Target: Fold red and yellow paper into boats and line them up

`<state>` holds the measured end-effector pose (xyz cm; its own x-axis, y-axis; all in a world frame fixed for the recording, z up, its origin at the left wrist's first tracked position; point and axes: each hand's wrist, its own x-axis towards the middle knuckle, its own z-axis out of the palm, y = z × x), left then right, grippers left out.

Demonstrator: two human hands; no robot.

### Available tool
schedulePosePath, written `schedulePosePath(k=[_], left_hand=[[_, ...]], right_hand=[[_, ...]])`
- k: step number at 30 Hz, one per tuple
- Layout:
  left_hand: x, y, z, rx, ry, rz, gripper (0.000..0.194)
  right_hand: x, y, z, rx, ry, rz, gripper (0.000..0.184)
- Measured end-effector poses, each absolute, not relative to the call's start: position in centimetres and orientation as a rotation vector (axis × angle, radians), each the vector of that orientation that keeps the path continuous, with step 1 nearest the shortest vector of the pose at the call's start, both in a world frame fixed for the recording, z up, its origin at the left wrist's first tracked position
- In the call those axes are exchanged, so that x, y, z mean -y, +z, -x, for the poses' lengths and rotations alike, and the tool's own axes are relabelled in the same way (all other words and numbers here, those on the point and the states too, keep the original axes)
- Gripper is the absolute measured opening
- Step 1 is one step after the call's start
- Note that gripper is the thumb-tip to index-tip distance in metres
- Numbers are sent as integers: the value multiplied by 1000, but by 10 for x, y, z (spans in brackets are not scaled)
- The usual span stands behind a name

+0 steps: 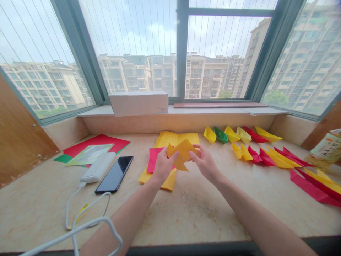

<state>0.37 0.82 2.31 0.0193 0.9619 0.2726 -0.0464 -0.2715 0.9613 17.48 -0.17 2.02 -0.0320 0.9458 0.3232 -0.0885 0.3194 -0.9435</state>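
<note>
The fingers point(174, 156) of the left hand point(162, 167) are closed on the left edge of a folded yellow paper point(183, 152), thumb on the near face. The right hand point(204, 163) pinches its right side, thumb in front and the other fingers partly hidden behind. The paper is held up between both hands, pointed at its corners, above the counter point(202, 217).

Just behind and beside the left hand lie a pink paper point(153, 159) and a creased yellow piece point(169, 182); farther back, a yellow sheet point(176, 136) lies near the wall.

To the right, small paper boats point(221, 135) in yellow, green and red stand in a row, with more folded boats point(282, 158) nearer and toward the right edge, beside a clear container point(326, 151).

To the left are a dark-screened phone point(115, 175), a white power bank point(98, 167) with a white cable point(87, 224) plugged in, and red sheets point(99, 141) partly under a pale printed packet point(89, 155). A white box point(139, 104) sits on the windowsill point(213, 111).
</note>
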Motion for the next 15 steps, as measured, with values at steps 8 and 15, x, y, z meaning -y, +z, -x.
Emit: schedulePosePath(k=[8,15], left_hand=[[-9,21,-3,-1079,1447,-1300,52],[-16,19,6,-1108,1474,-1454,38]], right_hand=[[1,15,-182,1560,722,1017,44],[5,15,-181,1848,531,972,34]])
